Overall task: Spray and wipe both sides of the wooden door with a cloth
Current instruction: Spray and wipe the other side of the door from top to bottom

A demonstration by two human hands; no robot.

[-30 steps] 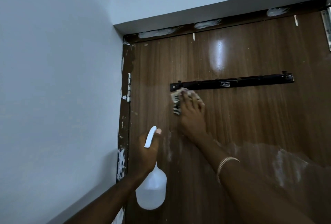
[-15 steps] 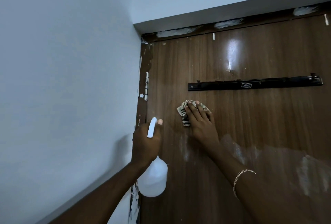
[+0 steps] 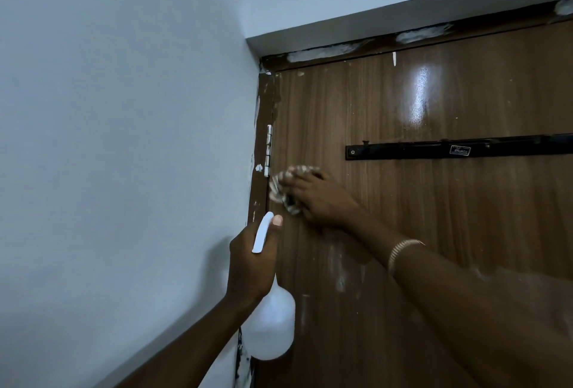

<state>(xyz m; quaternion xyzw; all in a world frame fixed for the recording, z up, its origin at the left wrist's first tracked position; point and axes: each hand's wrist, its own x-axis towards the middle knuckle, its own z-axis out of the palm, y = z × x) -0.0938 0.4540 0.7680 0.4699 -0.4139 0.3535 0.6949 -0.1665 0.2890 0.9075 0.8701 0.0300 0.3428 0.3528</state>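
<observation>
The brown wooden door [image 3: 434,217] fills the right half of the view, shut in its frame. My right hand [image 3: 319,198] presses a crumpled striped cloth [image 3: 283,189] flat against the door near its hinge edge, below the black bar. My left hand [image 3: 251,260] grips the neck of a white spray bottle [image 3: 269,325], held upright just left of the door edge, with its white trigger [image 3: 262,232] under my thumb. The cloth is blurred from motion and mostly hidden under my fingers.
A black metal bar [image 3: 459,148] is fixed across the door above my right hand. A white-painted hinge [image 3: 268,151] sits on the frame edge. The pale wall [image 3: 124,139] stands close on the left. White paint smears mark the door frame top [image 3: 325,52].
My right hand has slid the cloth down from under the black bar and then left toward the hinge edge. The view has shifted left. The left hand still holds the bottle.
</observation>
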